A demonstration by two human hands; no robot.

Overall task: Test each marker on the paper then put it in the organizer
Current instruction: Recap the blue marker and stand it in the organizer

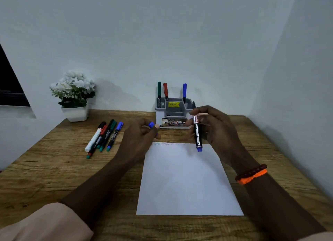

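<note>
holding a blue marker [197, 133] near its upper end, the right hand [217, 128] has its fingers and thumb curled round the barrel, which hangs almost upright above the far edge of the sheet of white paper [187, 179]. the marker's blue end points down, just over the paper, and whether it touches the sheet cannot be told. the left hand [139, 138] is curled too, pinching a blue cap [151, 124] between thumb and fingertips, level with the marker but apart from it.

the paper lies flat on the wooden desk [54, 168], between the two forearms, and faint scribbles [166, 144] run along its far edge. behind it, against the wall, stands the grey and white organizer [173, 112], with a yellow price sticker [173, 104] on its front. three markers stand upright in it: a green marker [159, 91] and a red marker [165, 91] in the left compartment, and another blue-capped marker [184, 92] towards the right.

to the left of the left hand, a loose row of markers [103, 137] lies on the desk, touching or nearly touching one another: a white-barrelled one with a black cap, then black barrels with red, green and blue caps. how many lie there in all is hard to tell where they overlap.

a white pot of white artificial flowers [73, 94] sits at the far left of the desk. the right wrist wears a dark beaded bracelet [252, 171] beside an orange band [253, 177], and a peach sleeve [45, 222] covers the left upper arm.
</note>
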